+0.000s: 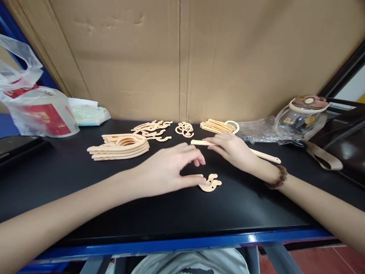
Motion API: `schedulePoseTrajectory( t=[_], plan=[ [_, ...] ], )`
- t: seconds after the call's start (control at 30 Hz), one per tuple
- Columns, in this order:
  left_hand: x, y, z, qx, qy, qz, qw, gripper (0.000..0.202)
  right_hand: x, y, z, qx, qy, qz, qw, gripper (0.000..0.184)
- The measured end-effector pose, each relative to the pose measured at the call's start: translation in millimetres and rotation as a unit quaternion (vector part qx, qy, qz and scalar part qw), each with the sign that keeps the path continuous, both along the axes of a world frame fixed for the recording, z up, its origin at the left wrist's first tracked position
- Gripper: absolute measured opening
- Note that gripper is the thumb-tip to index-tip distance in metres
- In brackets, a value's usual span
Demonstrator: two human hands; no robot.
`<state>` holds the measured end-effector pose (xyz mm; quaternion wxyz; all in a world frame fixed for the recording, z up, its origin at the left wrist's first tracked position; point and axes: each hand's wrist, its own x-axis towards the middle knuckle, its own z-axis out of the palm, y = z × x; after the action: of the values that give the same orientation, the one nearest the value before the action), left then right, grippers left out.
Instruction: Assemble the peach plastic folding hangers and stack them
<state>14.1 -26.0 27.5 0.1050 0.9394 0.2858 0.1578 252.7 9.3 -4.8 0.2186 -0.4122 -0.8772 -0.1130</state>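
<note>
My left hand (pixel 168 169) hovers low over the black table (pixel 71 190), fingers spread, its thumb tip touching a small cream hook-shaped plastic piece (pixel 212 183). My right hand (pixel 232 149) lies over a long cream plastic bar (pixel 264 155), fingers stretched along its left end, resting on it. A brown bead bracelet (pixel 277 178) circles my right wrist. Behind the hands lie a stack of cream hanger-shaped parts (pixel 119 146), loose hook pieces (pixel 152 131), a small pile of curled pieces (pixel 184 129) and a stack of flat bars with a ring (pixel 218 126).
A cardboard sheet (pixel 182 57) walls off the back. At left sit a plastic bag with red print (pixel 40 114), a tissue pack (pixel 88 114) and a dark tray (pixel 17 146). At right are crumpled clear film (pixel 258 131), a lidded bottle (pixel 303 116) and a dark bag (pixel 346 142).
</note>
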Motion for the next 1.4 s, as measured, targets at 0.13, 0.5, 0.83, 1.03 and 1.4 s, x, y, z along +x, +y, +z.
schedulePoseTrajectory(
  t=[0.13,0.5,0.83,1.03,1.4],
  plan=[
    [11.1,-11.8,-14.2,0.080,0.054,-0.090,0.991,0.037,-3.3,0.2,-4.0,-0.026,0.020,0.015,0.999,0.029],
    [13.3,-8.2,-20.9,0.016,0.014,-0.031,0.999,0.022,-6.7,-1.4,-7.0,-0.061,0.029,0.036,0.997,0.031],
    [9.9,0.0,-16.1,-0.121,-0.116,0.033,0.985,0.017,-4.3,0.6,-6.0,-0.081,0.017,0.040,0.996,0.032],
    [1.7,19.0,-13.4,-0.165,-0.169,0.070,0.969,0.024,-3.6,1.4,-5.4,-0.081,0.014,0.040,0.996,0.031],
    [-1.4,26.9,-15.3,-0.157,-0.215,0.165,0.950,0.027,-3.2,0.5,-5.2,-0.068,0.035,0.037,0.996,0.035]
  ],
)
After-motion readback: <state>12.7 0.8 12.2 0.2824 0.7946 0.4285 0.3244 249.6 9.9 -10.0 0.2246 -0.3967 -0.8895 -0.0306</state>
